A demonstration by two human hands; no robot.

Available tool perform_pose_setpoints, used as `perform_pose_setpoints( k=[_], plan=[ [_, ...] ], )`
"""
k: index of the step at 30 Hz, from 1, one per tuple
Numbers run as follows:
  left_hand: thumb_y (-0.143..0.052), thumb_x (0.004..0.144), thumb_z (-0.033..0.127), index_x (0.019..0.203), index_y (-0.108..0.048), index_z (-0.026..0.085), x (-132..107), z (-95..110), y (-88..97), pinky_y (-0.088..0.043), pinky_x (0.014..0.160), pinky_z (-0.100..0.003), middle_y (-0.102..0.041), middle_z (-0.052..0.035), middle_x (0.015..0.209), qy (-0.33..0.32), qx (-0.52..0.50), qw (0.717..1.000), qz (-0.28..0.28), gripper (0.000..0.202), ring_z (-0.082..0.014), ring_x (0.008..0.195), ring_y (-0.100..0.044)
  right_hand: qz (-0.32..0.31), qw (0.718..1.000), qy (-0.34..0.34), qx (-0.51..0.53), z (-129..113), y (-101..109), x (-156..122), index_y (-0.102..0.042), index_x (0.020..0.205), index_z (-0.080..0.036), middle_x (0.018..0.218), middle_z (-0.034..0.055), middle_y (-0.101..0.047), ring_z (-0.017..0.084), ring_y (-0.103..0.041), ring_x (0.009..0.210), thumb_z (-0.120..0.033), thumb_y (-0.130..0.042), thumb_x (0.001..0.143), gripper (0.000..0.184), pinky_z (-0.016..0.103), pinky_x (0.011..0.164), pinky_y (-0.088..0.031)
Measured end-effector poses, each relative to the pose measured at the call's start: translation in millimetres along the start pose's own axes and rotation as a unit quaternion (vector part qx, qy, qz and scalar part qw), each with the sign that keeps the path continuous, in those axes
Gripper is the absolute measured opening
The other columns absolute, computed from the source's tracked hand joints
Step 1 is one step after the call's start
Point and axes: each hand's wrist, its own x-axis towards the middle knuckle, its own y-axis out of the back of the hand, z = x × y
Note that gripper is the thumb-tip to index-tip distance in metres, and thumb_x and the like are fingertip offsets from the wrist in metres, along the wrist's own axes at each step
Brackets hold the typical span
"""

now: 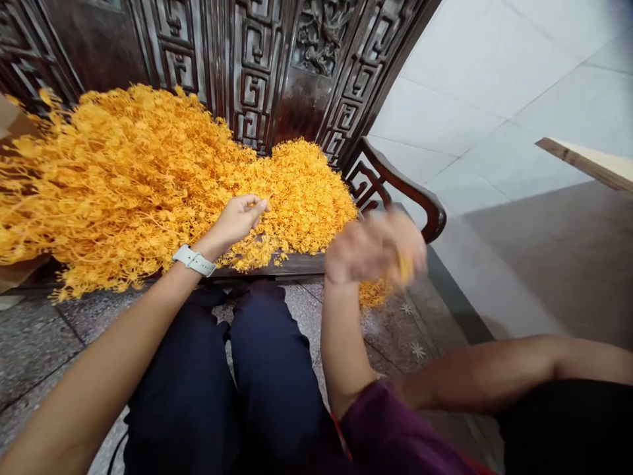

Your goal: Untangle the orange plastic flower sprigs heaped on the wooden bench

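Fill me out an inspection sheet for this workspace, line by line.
Surface: dark carved wooden bench; its seat is mostly hidden under yellow sprigs.
Job's things: the sprigs form a large loose heap at picture left and a smaller, denser one nearer the middle.
Clutter: small white star-shaped pieces on the floor.
Hands: left hand over the sprigs, fingers bent together; right hand motion-blurred, a bit of yellow at its fingers, grip unclear.
Cables: a thin dark cord-like line at lower left; kind unclear.
Surroundings: pale tiled wall; plank-like piece at right; another person's bare limb at lower right.
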Motion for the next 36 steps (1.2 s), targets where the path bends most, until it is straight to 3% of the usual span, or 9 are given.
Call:
perform_pose_setpoints(
  k=[2,4,6,7,13,17,22,30,36],
  plan=[
    [-0.062,0.101,0.037,0.089,-0.068,0.018,0,1,-1.4,-0.023,0.042,-0.022,-0.047,0.004,0.053,-0.002,-0.01,1.0,0.012,0.024,-0.008,0.042,-0.034,0.17,0.979,-0.111,-0.022,12,11,10,-0.055,0.07,-0.027,0.067,0.0011,-0.06,0.016,-0.062,0.067,-0.039,-0.051,0.097,0.029,0.035,0.063,-0.055],
    [-0.061,0.102,0.035,0.089,-0.067,0.017,-1,3,-1.9,-0.025,0.042,-0.023,-0.051,0.0026,0.055,-0.002,-0.023,1.0,0.019,0.023,-0.0077,0.041,-0.035,0.323,0.928,-0.16,0.093,20,9,14,-0.054,0.076,-0.025,0.071,0.0007,-0.06,0.013,-0.059,0.067,-0.023,-0.049,0.092,0.017,0.032,0.067,-0.054],
    [-0.062,0.101,0.034,0.089,-0.067,0.017,-3,5,-1.7,-0.027,0.043,-0.023,-0.057,0.0002,0.06,0.003,-0.035,0.999,0.008,0.021,-0.0076,0.042,-0.038,0.425,0.862,-0.173,0.213,25,-2,10,-0.054,0.082,-0.023,0.074,-0.0006,-0.06,0.011,-0.054,0.065,-0.014,-0.052,0.085,0.01,0.028,0.065,-0.05],
    [-0.063,0.1,0.033,0.089,-0.068,0.017,-4,6,-1.5,-0.029,0.044,-0.023,-0.06,-0.0011,0.063,0.003,-0.043,0.999,-0.003,0.02,-0.0078,0.044,-0.041,0.439,0.848,-0.167,0.243,26,-9,7,-0.054,0.084,-0.023,0.076,-0.0011,-0.059,0.011,-0.052,0.065,-0.013,-0.053,0.084,0.01,0.027,0.065,-0.049],
    [-0.077,0.088,0.026,0.099,-0.071,0.019,-7,11,-2.2,-0.037,0.051,-0.022,-0.062,-0.0017,0.073,-0.003,-0.072,0.995,-0.071,0.015,-0.0107,0.061,-0.054,0.451,0.874,-0.128,0.126,31,-33,-9,-0.061,0.09,-0.023,0.086,-0.0007,-0.06,0.011,-0.051,0.07,-0.02,-0.065,0.079,0.012,0.026,0.065,-0.045],
    [-0.077,0.088,0.024,0.104,-0.07,0.018,-8,14,-5.7,-0.039,0.055,-0.023,-0.066,-0.0026,0.076,-0.022,-0.093,0.988,-0.125,0.018,-0.0108,0.062,-0.056,0.391,0.909,-0.144,0.003,35,-37,-12,-0.067,0.104,-0.025,0.108,0.002,-0.068,0.013,-0.06,0.086,-0.037,-0.077,0.082,0.026,0.027,0.073,-0.049],
    [-0.079,0.087,0.019,0.104,-0.07,0.015,-11,23,-9.8,-0.048,0.068,-0.027,-0.07,-0.0047,0.08,-0.039,-0.128,0.986,-0.095,0.02,-0.0139,0.071,-0.065,0.309,0.931,-0.166,-0.103,40,-46,-18,-0.07,0.11,-0.027,0.119,0.0048,-0.072,0.016,-0.065,0.093,-0.046,-0.078,0.086,0.032,0.031,0.077,-0.053],
    [-0.077,0.086,0.011,0.116,-0.074,0.016,-16,33,-8.1,-0.053,0.072,-0.027,-0.077,-0.0093,0.098,-0.029,-0.142,0.985,-0.093,0.031,-0.017,0.084,-0.071,0.393,0.898,-0.062,-0.188,37,-55,-18,-0.064,0.113,-0.028,0.103,0.0031,-0.07,0.015,-0.065,0.089,-0.041,-0.076,0.089,0.03,0.029,0.077,-0.053],
    [-0.082,0.083,0.014,0.119,-0.073,0.016,-18,34,-9.2,-0.057,0.08,-0.032,-0.078,-0.0118,0.107,-0.038,-0.141,0.983,-0.114,0.037,-0.0219,0.097,-0.073,0.32,0.923,-0.089,-0.196,40,-60,-20,-0.067,0.092,-0.024,0.088,0.0009,-0.067,0.014,-0.062,0.082,-0.04,-0.077,0.089,0.019,0.03,0.077,-0.051]
  ],
)
